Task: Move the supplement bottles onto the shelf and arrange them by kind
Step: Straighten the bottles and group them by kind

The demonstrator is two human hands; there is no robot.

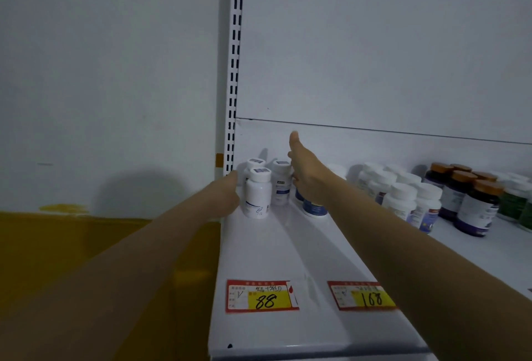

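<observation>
White shelf [288, 260], price tags [262, 296] at its near edge: white supplement bottles [257, 193] stand in its far left corner, left hand [230, 190] just beside the nearest one, right hand [306, 172] above a blue-labelled bottle [315, 209], thumb raised; grip of either hand cannot be told.

the front of the shelf [259, 248] lay bare behind the price tags [262, 297], a broad lane running back toward the stock. at the rear left, barcode-topped white bottles [257, 196] stood close to the slotted upright [234, 72], the left hand [230, 190] filling the gap between. rightward, white-capped bottles [403, 196] and brown-capped bottles [472, 205] crowded the back, with open room above them.
</observation>
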